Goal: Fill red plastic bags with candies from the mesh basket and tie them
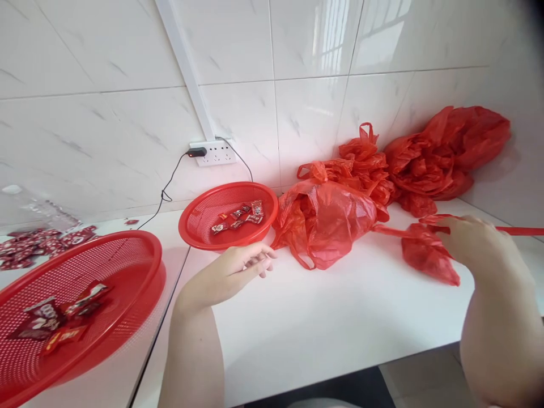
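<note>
The right forearm point(497, 334) leads to the right hand point(480, 243), touching the small red bag point(427, 260) right of the large red bag point(338, 221); whether it grips, I cannot tell. Left of the large red bag, the left hand point(238, 269) curls loosely, unladen.

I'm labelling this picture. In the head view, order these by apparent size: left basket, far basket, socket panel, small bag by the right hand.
1. Left basket, though nearer the camera and cut off, so its real size is unsure
2. Far basket
3. Small bag, partly hidden
4. Socket panel
</note>
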### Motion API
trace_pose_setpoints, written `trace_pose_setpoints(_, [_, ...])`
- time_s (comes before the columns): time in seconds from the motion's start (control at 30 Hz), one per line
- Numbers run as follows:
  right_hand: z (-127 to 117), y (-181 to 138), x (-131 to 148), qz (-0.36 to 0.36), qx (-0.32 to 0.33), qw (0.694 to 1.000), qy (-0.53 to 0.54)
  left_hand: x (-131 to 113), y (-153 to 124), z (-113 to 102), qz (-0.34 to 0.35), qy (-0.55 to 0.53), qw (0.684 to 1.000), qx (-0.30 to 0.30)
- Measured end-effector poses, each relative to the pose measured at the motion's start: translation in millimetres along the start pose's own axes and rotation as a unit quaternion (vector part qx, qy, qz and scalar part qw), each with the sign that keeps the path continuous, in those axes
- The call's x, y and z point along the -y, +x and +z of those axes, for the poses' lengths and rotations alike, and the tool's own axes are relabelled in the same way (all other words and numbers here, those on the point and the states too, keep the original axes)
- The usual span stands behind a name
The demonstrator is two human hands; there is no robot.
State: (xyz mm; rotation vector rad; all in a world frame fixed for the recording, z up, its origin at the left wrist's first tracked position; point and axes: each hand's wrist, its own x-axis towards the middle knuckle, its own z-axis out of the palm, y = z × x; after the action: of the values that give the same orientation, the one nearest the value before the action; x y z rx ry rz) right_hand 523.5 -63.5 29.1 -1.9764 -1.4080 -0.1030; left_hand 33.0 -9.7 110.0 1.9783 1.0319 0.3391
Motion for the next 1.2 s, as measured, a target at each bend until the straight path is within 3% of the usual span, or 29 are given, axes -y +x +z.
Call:
trace_pose_setpoints(0.07, [5.3,-0.3,39.3,-0.05,0.013,0.997,-0.064,-2.2,0.6,0.6,-0.002,0.005,1.0,0.001])
trace_pose_setpoints(0.1, [11.3,-3.1,65.3,-0.106,0.059,0.992,-0.032,-3.5,0.6,0.8,-0.005,0.009,1.0,0.001])
trace_pose_setpoints(0.17, [29.7,-12.9,121.0,-0.152,0.13,0.979,0.043,-6.3,0.6,1.6,-0.014,0.017,1.0,0.003])
trace_pose_setpoints(0.3, [86.0,-35.6,207.0,-0.225,0.279,0.926,0.121,-8.9,0.6,4.3,-0.029,0.03,0.999,0.007])
trace_pose_setpoints(0.37, [116.8,-40.5,228.6,-0.21,0.312,0.925,0.058,-8.2,0.3,5.3,-0.029,0.034,0.999,0.005])
trace_pose_setpoints(0.47, [152.6,-35.6,242.1,-0.12,0.324,0.935,-0.076,-6.6,-0.3,5.4,-0.026,0.041,0.999,-0.002])
trace_pose_setpoints(0.53, [163.1,-27.1,244.7,-0.094,0.324,0.936,-0.099,-6.2,-0.4,4.9,-0.025,0.046,0.999,-0.006])
trace_pose_setpoints(0.67, [146.9,-10.8,243.7,-0.096,0.326,0.938,-0.063,-4.8,1.6,4.5,-0.025,0.044,0.999,-0.016])
trace_pose_setpoints(0.73, [126.5,-6.8,241.0,-0.104,0.318,0.942,0.004,-1.6,4.6,5.6,-0.016,0.035,0.998,-0.04])
trace_pose_setpoints(0.8, [105.7,-6.6,238.1,-0.11,0.298,0.934,0.165,3.5,9.3,8.5,-0.001,0.029,0.995,-0.094])
trace_pose_setpoints(0.83, [96.7,-7.8,237.0,-0.112,0.279,0.916,0.265,6.4,12.4,10.9,0.007,0.027,0.992,-0.127])
trace_pose_setpoints(0.93, [78.4,-14.6,237.3,-0.101,0.243,0.823,0.503,12.5,24.1,22.6,0.025,0.018,0.981,-0.194])
trace_pose_setpoints(1.0, [72.7,-19.6,239.7,-0.069,0.252,0.769,0.583,13.2,32.7,32.2,0.037,-0.006,0.98,-0.196])
trace_pose_setpoints(1.07, [70.3,-22.5,241.6,-0.04,0.265,0.736,0.622,12.8,40.6,40.0,0.051,-0.045,0.982,-0.178])
trace_pose_setpoints(1.13, [69.4,-22.0,240.1,-0.041,0.251,0.742,0.621,14.3,46.5,42.6,0.054,-0.079,0.983,-0.159])
trace_pose_setpoints(1.2, [68.7,-18.3,233.8,-0.074,0.21,0.786,0.576,19.4,49.5,38.2,0.021,-0.09,0.983,-0.161])
